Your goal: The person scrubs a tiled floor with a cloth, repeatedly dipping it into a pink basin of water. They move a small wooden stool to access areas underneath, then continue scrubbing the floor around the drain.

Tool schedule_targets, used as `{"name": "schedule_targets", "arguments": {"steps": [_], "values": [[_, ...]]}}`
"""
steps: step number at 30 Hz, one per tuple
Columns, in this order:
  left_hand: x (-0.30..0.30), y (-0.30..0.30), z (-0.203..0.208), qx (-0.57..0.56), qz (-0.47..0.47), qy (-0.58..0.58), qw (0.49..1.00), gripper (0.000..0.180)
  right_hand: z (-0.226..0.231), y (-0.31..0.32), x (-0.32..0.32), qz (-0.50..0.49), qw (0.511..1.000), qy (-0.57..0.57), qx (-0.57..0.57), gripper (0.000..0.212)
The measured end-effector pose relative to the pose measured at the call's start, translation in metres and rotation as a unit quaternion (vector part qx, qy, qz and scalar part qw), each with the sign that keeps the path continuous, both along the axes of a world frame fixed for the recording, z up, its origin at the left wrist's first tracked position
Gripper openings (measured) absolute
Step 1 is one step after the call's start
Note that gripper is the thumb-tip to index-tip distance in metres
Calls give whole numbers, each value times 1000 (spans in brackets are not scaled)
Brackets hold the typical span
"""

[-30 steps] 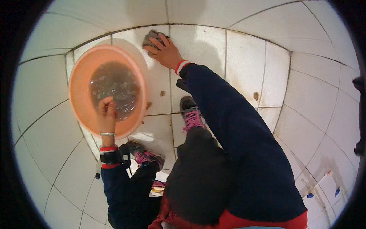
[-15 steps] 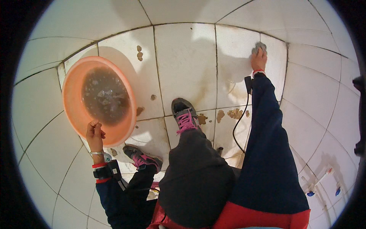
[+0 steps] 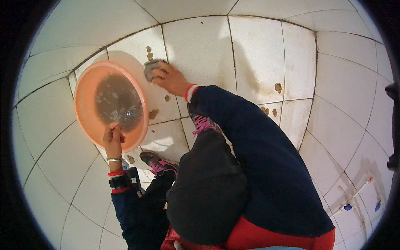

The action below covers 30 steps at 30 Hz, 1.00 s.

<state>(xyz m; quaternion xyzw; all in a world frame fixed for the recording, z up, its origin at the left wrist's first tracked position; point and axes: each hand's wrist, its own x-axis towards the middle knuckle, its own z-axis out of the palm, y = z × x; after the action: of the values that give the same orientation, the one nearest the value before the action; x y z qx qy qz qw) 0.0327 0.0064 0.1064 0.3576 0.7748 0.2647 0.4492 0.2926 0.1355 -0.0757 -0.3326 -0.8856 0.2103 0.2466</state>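
Observation:
My right hand (image 3: 170,80) presses a crumpled grey rag (image 3: 151,70) onto the white tiled floor, its arm reaching across my body. The rag is just right of the basin's far side, beside brown patches (image 3: 149,49) on the tile. An orange plastic basin (image 3: 85,116) stands at the left, holding murky grey-brown water (image 3: 118,98) with pale bits or suds on it. Above its near rim is my left hand (image 3: 112,141), fingers curled together; what they hold, if anything, is hidden.
More brown spots (image 3: 153,113) mark the tiles near my feet and farther right (image 3: 278,87). My shoes with pink laces (image 3: 204,124) are between basin and right arm. White tiled walls (image 3: 346,100) close in the floor. Pipes with blue-handled taps (image 3: 348,207) run along the right wall.
My right hand has swept the grey rag from the far right corner to the left, beside the basin. My left hand has shifted slightly right and stays curled over the basin's rim.

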Motion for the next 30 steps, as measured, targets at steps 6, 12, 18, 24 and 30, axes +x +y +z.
{"name": "schedule_targets", "arguments": {"steps": [6,12,18,24,30], "values": [[-23,4,19,-32,2,67,997,15,-11,40,113,-222,973,-55,-21,25],[-16,10,12,-41,-3,43,998,14,-24,-4,426,-505,837,-210,24,40],[7,17,5,-16,-29,-15,999,11,-21,-191,489,-754,638,-116,-102,42],[3,11,2,-74,-11,14,997,12,-4,-166,485,-518,467,-568,-438,27],[9,36,-4,-39,-11,6,999,11,-20,66,466,-691,601,-371,-156,41]]}}
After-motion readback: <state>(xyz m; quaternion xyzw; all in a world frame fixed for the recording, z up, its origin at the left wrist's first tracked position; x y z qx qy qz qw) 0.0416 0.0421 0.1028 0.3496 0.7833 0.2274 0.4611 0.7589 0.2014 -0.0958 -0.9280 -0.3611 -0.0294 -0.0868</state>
